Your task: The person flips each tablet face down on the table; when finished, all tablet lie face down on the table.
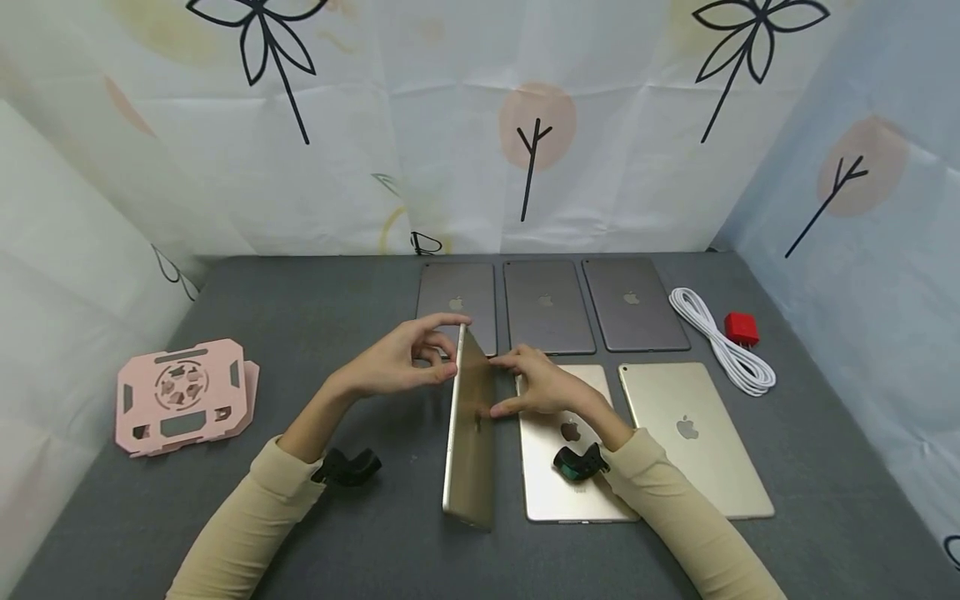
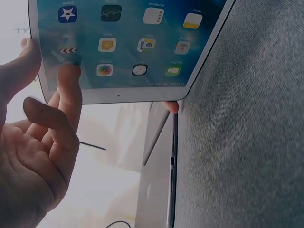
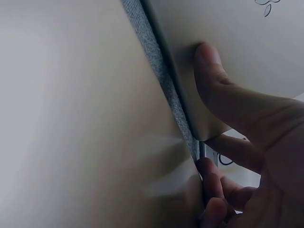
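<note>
A gold tablet (image 1: 472,442) stands on one long edge, tilted close to upright, between the two hands. Its lit screen (image 2: 128,57), with rows of app icons, faces the left hand. The left hand (image 1: 397,358) has a finger on the tablet's top edge and its thumb against the screen side; the other fingers are bent. From the back side, the right hand (image 1: 551,387) grips the far end, its thumb (image 3: 209,71) pressed on the gold back and its fingers around the end. Below the right hand lies another gold tablet (image 1: 543,467), partly covered by the wrist.
A second flat gold tablet (image 1: 690,437) lies at right. Three grey tablets (image 1: 453,292) form a back row. A coiled white cable (image 1: 720,342) and a red charger plug (image 1: 742,328) are at far right; stacked pink slotted plates (image 1: 180,392) lie at far left on the grey table.
</note>
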Demonstrator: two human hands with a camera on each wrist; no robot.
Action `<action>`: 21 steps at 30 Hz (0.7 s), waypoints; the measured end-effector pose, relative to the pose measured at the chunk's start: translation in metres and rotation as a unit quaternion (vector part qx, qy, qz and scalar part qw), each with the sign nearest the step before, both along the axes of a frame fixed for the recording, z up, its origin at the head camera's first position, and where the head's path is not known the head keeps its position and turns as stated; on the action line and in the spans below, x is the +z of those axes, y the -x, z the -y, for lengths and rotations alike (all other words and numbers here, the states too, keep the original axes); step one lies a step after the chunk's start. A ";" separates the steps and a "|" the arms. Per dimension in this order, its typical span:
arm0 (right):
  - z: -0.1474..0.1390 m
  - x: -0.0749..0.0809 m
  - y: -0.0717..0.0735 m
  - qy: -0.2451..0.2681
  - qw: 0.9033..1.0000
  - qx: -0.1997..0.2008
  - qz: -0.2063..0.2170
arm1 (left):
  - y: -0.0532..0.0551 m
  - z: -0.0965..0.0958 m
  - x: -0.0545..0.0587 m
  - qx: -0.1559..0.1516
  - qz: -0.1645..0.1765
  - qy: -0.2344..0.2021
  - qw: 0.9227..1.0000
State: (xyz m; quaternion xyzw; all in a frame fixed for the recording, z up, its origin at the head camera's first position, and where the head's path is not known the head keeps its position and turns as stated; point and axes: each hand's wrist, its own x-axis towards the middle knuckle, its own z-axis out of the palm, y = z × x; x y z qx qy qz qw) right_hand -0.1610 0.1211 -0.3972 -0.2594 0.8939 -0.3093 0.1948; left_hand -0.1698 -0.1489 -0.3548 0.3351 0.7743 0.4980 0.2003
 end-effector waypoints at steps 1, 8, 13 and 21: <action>0.000 0.000 0.000 0.000 1.000 -0.003 0.001 | 0.000 0.002 0.000 0.000 0.003 0.000 1.000; 0.002 -0.002 -0.001 -0.001 1.000 -0.018 -0.005 | 0.002 0.016 -0.003 -0.006 0.032 -0.008 0.999; 0.004 -0.004 -0.001 0.001 1.000 -0.024 -0.013 | 0.003 0.029 -0.005 -0.001 0.047 -0.004 0.999; 0.005 -0.005 -0.001 0.012 0.999 -0.028 -0.021 | 0.006 0.046 -0.013 0.000 0.081 -0.006 0.997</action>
